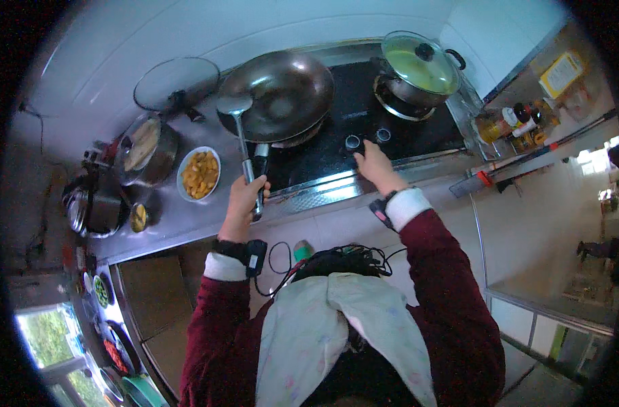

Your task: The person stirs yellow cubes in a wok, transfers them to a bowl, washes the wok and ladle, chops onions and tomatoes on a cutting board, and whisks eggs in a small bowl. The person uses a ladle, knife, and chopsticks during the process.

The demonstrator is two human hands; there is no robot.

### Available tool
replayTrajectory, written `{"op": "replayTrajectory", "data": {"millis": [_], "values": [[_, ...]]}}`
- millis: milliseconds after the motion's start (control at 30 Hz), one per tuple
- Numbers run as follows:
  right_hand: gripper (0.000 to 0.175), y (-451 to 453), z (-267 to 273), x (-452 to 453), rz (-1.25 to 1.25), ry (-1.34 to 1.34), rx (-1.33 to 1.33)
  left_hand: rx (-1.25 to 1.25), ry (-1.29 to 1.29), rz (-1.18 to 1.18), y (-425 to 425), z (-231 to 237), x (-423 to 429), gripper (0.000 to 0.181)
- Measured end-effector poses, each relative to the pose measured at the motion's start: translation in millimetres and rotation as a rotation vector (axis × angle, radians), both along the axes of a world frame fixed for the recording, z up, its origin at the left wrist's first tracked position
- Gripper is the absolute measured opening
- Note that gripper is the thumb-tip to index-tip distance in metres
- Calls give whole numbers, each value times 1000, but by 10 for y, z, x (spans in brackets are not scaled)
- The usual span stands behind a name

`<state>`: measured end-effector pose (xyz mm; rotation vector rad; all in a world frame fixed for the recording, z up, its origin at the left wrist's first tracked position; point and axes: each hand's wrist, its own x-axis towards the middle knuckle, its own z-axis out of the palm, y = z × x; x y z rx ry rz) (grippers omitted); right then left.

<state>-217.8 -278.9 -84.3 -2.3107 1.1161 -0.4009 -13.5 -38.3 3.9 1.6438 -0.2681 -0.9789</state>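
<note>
My left hand is closed around the handle of a metal wok spatula. The blade of the spatula lies over the left rim of a dark wok, which sits on the left burner and looks bare inside. Beside the spatula runs the wok's handle; whether my fingers also grip it I cannot tell. My right hand has its fingers at the left control knob of the black gas cooktop. A second knob is just beyond those fingers.
A glass-lidded pot occupies the right burner. Left of the wok are a glass lid against the wall, a steel pot, a bowl of yellow-brown chunks and a small cup. Seasoning bottles stand at the right.
</note>
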Motion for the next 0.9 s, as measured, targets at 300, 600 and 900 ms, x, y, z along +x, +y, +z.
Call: {"op": "replayTrajectory", "data": {"millis": [300, 600, 900], "values": [[56, -56, -165, 714, -172, 542, -28, 163, -34, -185, 54, 147, 342, 14], [44, -167, -252, 614, 37, 535, -196, 346, -588, -378, 4, 244, 732, 27], [35, -222, -289, 551, 128, 505, -252, 442, -748, -444, -211, 265, 870, 28]]}}
